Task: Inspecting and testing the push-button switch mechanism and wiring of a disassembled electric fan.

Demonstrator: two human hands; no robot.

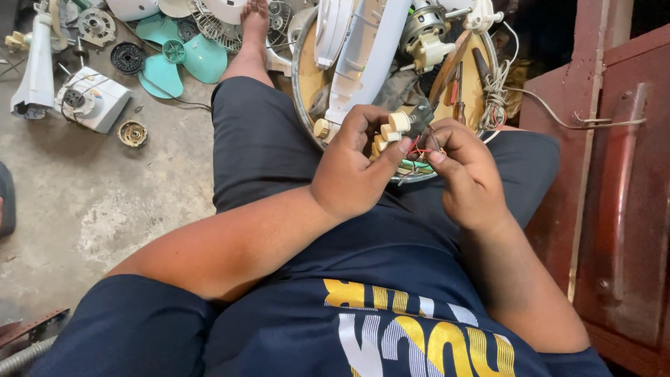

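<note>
Centre frame — left hand (pixel 352 167) grips the push-button switch block (pixel 398 129), right hand (pixel 464 167) pinches its thin wires (pixel 417 150) — best to keep the block steady and separate strands gently.

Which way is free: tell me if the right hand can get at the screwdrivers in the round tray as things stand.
Probably yes, once it lets go. The screwdrivers lie uncovered in the round tray, just beyond the right hand, with nothing between. But its fingers pinch thin wires on the switch block that the left hand holds.
</note>
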